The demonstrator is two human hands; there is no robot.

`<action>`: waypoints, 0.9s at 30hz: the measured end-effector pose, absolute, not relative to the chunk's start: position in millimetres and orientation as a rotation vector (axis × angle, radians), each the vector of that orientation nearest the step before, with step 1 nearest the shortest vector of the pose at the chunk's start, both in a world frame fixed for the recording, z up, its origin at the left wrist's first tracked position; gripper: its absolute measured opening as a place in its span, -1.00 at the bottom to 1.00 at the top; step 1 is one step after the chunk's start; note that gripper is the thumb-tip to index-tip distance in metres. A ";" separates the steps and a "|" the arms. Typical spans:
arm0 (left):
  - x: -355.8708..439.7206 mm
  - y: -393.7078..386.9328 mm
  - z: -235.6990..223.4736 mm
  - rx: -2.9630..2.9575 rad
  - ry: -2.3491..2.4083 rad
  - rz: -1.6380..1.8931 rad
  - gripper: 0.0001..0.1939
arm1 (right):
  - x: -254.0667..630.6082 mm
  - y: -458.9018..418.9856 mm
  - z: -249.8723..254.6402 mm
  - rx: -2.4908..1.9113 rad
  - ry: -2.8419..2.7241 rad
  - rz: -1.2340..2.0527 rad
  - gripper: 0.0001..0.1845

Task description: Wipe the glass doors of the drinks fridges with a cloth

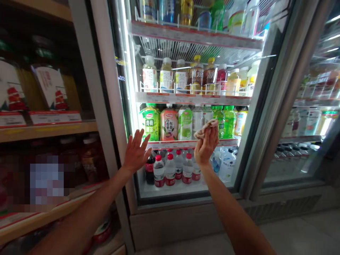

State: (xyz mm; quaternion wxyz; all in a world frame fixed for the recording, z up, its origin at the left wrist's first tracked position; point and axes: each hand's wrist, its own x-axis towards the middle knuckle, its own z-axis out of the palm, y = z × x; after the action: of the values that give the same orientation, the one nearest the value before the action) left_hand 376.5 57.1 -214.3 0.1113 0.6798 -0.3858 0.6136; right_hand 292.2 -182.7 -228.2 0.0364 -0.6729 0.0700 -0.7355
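Observation:
I face a lit drinks fridge whose glass door (268, 106) stands swung out to the right. My left hand (136, 151) is open, fingers spread, at the left end of the price rail (172, 144) under the green tea bottles (150, 122). My right hand (205, 143) is closed on a crumpled pinkish cloth (206, 126), held up in front of the same shelf near the pale and green bottles (220, 120). Below my hands stand small red-capped water bottles (170, 169).
Upper fridge shelves (196, 37) carry several tea and juice bottles. A wooden shelf unit (47, 130) with boxed goods and price tags stands at the left. A second fridge door (313, 106) is at the right. Grey floor (292, 233) lies below.

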 end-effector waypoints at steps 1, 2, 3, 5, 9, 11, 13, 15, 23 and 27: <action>377.8 59.4 -215.2 1.995 -1.124 1.798 -0.28 | 294.3 -177.9 -227.8 -2.031 0.237 -2.255 -0.39; 379.1 60.9 -216.1 1.994 -1.124 1.798 -0.28 | 296.0 -170.8 -230.2 -2.099 0.152 -2.233 -0.40; 380.3 61.7 -216.7 1.994 -1.127 1.802 -0.28 | 297.1 -163.0 -234.9 -2.245 -0.022 -2.186 -0.41; 381.9 62.0 -217.2 1.986 -1.131 1.819 -0.28 | 296.5 -152.9 -246.8 -2.574 -0.454 -2.016 -0.41; 382.3 58.1 -218.7 1.995 -1.129 1.823 -0.27 | 291.0 -172.3 -248.7 -2.462 -0.236 -2.098 -0.39; 382.1 54.4 -220.5 1.995 -1.084 1.816 -0.25 | 291.9 -180.3 -241.0 -2.133 0.146 -2.236 -0.37; 382.2 51.2 -222.2 1.980 -1.046 1.813 -0.24 | 294.8 -173.3 -239.9 -2.085 0.208 -2.242 -0.37; 382.5 49.7 -223.4 1.971 -1.041 1.804 -0.24 | 296.3 -160.6 -248.1 -2.392 -0.111 -2.130 -0.38; 383.8 48.5 -225.8 1.990 -1.014 1.826 -0.23 | 283.0 -219.7 -247.1 -1.941 0.316 -2.344 -0.38; 383.6 47.5 -225.8 1.981 -1.013 1.814 -0.23 | 289.2 -189.6 -255.8 -2.299 -0.049 -2.155 -0.39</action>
State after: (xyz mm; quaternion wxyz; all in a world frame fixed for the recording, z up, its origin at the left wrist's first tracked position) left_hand 383.6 47.5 -225.8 0.1349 0.6838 -0.3498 0.6260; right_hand 289.2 -189.6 -255.8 -0.0047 -0.7295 -0.0156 -0.6838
